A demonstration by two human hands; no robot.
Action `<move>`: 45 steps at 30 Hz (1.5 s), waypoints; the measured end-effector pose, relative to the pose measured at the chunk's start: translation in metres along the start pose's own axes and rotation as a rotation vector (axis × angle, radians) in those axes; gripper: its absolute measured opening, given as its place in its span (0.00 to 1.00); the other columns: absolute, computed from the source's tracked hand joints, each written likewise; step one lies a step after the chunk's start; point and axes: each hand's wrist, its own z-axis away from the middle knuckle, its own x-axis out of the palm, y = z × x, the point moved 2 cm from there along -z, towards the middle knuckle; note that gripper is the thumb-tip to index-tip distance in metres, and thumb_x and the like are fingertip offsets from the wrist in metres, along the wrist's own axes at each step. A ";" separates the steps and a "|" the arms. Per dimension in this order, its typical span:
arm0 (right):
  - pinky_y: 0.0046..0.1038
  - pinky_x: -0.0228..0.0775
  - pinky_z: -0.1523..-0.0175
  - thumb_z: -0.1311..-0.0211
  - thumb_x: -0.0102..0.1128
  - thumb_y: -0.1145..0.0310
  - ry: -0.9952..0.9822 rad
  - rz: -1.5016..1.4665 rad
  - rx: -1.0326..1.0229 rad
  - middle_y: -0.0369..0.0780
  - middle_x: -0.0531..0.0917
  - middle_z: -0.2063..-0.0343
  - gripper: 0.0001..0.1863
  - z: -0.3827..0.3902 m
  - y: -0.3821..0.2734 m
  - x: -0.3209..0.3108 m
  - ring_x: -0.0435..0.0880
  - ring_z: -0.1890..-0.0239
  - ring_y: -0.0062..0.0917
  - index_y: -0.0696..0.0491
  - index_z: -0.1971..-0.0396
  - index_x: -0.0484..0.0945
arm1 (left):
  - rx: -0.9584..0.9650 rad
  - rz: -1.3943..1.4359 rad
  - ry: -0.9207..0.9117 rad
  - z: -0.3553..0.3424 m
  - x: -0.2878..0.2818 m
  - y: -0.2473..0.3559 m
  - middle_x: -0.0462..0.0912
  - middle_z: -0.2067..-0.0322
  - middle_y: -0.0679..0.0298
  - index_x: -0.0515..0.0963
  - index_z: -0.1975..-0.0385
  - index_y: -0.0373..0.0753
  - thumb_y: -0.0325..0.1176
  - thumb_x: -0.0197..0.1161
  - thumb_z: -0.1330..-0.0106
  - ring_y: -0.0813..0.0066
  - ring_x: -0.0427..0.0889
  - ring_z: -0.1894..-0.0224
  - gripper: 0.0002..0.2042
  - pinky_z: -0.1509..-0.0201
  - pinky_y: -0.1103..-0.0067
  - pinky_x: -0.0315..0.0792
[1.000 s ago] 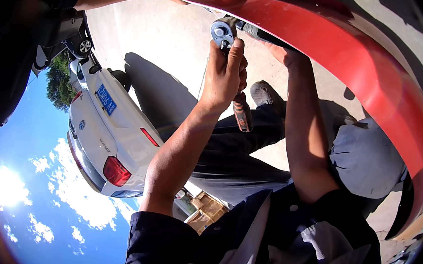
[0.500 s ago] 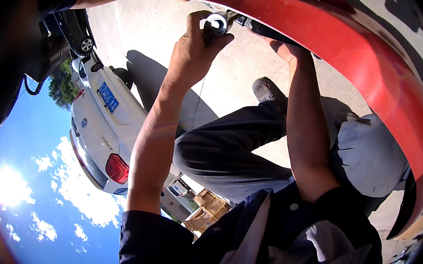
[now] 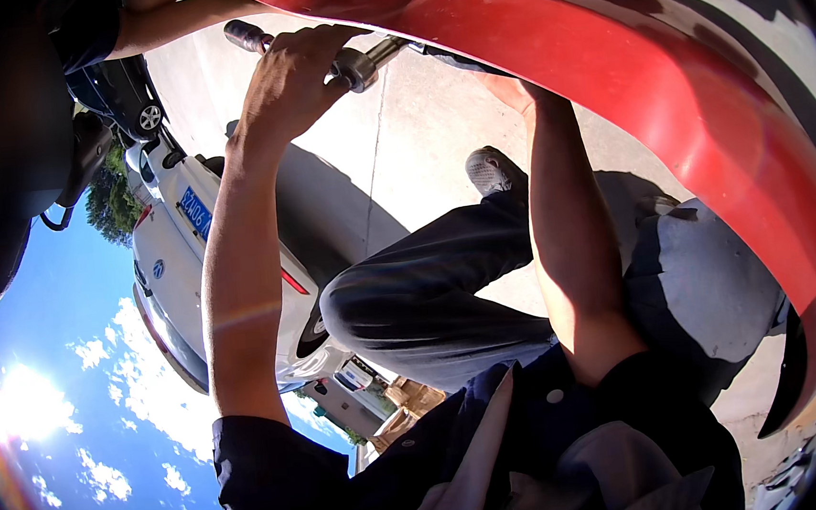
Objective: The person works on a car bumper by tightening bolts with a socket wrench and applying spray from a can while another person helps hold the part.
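1 ratchet (image 3: 353, 70), 1 red panel (image 3: 640, 93), 1 licence plate (image 3: 196, 212) and the wearer's 2 hands (image 3: 291, 84) show.

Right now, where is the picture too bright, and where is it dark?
Head view: the sun glares white at left, with rainbow flare; head view: a shadow darkens the ground beside the left forearm; head view: corners go black.

Outdoor setting: shadow (image 3: 328, 209) crosses pale pavement (image 3: 424, 153); a white car (image 3: 175, 283), a dark car (image 3: 112, 91) and a tree (image 3: 111, 202) stand at left; sun (image 3: 27, 405) and clouds (image 3: 172, 398) occupy blue sky (image 3: 56, 292).
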 end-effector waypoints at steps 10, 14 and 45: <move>0.45 0.60 0.27 0.31 0.56 0.56 0.030 0.047 -0.015 0.46 0.75 0.39 0.27 0.002 0.007 -0.012 0.71 0.34 0.36 0.58 0.38 0.70 | -0.774 1.507 0.239 0.029 0.046 0.057 0.67 0.78 0.69 0.63 0.56 0.42 0.52 0.57 0.26 0.85 0.65 0.82 0.20 0.80 0.83 0.63; 0.47 0.57 0.26 0.30 0.56 0.56 0.026 0.073 0.024 0.45 0.75 0.39 0.27 0.004 0.012 -0.011 0.71 0.34 0.36 0.57 0.37 0.70 | -0.856 1.461 0.371 0.032 0.054 0.078 0.66 0.78 0.73 0.67 0.59 0.45 0.46 0.58 0.25 0.90 0.60 0.82 0.13 0.81 0.88 0.55; 0.38 0.65 0.28 0.34 0.61 0.58 0.038 0.122 0.181 0.46 0.78 0.40 0.26 0.017 0.001 -0.002 0.75 0.36 0.35 0.58 0.41 0.74 | -0.874 1.456 0.550 0.053 0.067 0.008 0.63 0.80 0.74 0.66 0.64 0.45 0.52 0.53 0.24 0.89 0.57 0.82 0.16 0.80 0.87 0.54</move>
